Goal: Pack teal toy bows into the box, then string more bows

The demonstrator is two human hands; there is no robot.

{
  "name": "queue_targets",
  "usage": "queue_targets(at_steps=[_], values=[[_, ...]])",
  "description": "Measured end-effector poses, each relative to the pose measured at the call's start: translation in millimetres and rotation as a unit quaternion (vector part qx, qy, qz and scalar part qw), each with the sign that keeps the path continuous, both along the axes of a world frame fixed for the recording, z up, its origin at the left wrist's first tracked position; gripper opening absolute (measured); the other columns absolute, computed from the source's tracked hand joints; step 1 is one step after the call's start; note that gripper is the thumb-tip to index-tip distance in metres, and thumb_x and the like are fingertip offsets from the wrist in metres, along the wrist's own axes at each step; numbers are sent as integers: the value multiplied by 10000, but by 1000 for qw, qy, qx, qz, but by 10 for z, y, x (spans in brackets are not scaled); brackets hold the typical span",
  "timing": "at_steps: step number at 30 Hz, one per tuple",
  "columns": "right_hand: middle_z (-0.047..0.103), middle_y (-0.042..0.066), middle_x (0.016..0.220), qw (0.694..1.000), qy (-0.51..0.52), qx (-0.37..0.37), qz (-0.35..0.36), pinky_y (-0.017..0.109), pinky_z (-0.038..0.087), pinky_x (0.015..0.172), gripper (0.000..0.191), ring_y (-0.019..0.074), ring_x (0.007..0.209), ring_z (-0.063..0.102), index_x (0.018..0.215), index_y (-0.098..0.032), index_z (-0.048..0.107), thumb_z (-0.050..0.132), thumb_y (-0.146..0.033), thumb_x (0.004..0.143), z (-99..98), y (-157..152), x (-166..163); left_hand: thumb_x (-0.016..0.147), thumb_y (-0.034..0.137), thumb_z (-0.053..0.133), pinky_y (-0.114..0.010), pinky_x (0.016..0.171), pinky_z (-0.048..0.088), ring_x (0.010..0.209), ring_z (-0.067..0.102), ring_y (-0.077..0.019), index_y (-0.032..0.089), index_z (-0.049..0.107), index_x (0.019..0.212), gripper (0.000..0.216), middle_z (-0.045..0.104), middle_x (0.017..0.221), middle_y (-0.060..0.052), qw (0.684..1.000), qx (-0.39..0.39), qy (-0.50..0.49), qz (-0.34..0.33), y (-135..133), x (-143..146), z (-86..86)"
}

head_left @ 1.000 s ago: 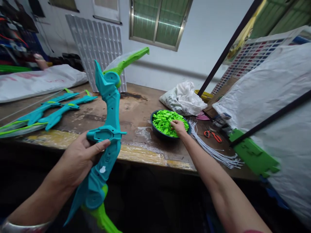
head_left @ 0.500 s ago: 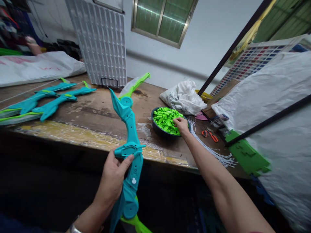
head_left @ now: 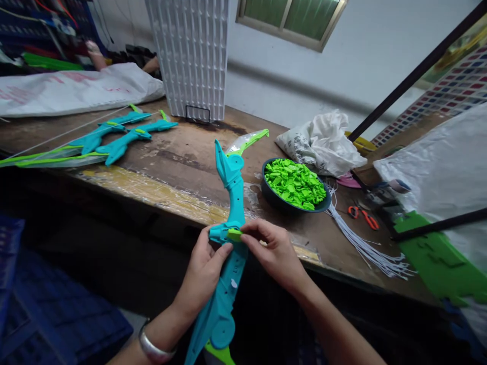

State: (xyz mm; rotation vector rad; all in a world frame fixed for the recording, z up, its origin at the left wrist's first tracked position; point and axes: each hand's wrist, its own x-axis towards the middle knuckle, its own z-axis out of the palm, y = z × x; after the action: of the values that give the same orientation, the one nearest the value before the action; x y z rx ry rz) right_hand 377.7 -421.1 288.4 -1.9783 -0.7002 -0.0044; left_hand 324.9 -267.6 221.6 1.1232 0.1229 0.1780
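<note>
My left hand (head_left: 209,268) is closed around the middle of a teal plastic toy bow (head_left: 236,203), which stands roughly upright in front of the table edge. Lime-green limbs show at both ends of the bow. Between the thumb and fingers of my right hand (head_left: 272,248) is a small lime-green plastic piece (head_left: 235,234), held against the recess at the bow's grip. Whether it sits in the recess I cannot tell. Beyond my right hand, a dark round bowl (head_left: 279,202) is heaped with many similar green pieces (head_left: 294,183).
Two teal bows (head_left: 125,139) with strings lie at the left on the table (head_left: 182,157). White cords (head_left: 365,248) and orange-handled pliers (head_left: 363,217) are right of the bowl. A white sack (head_left: 323,144) stands behind it. A grey ribbed panel (head_left: 190,61) leans at the back.
My right hand has come from the bowl to the bow's grip with a green piece. My left hand still holds the bow. The view has shifted, so the table things appear farther right.
</note>
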Motion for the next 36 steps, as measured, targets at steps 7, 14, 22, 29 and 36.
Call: queue_targets(at_steps=[7,14,22,29,36], values=[[627,43,917,990,-117,-74,-33,301,501,674,105,171,798,622,999,-255,719,615,-249,988,-66,29,-65,898,441,744,-331,908,575,1046,690,-242,223,570,1251,451,726,1149,-61,1000,20,3,-13,-8,-69,31],[628,65,1039,974,-208,-89,8,294,559,770,124,174,918,650,1063,-231,686,590,-175,1010,-46,42,-163,931,438,714,-335,959,544,1109,662,-242,216,559,1271,435,701,1199,-63,1000,18,-6,-24,-18,-134,51],[644,117,1065,926,-328,-181,48,299,584,781,183,196,939,653,1163,-118,670,582,-121,1003,77,-15,-208,1003,433,642,-315,1025,489,1189,625,-213,244,529,1313,380,667,1271,-38,999,20,-7,-41,-3,-242,125],[639,105,1066,928,-312,-204,27,307,580,782,141,196,928,653,1116,-144,654,570,-130,1004,123,4,-383,971,508,679,-282,891,534,1032,659,-190,232,543,1258,420,691,1157,-34,998,16,7,-54,1,-298,167],[576,99,1374,992,-95,-61,-59,396,515,1051,550,251,1254,571,1390,-245,550,783,-310,896,65,-62,-382,975,517,670,-277,868,541,1005,672,-190,231,533,1249,419,704,1122,-38,998,57,6,-36,42,-351,224]])
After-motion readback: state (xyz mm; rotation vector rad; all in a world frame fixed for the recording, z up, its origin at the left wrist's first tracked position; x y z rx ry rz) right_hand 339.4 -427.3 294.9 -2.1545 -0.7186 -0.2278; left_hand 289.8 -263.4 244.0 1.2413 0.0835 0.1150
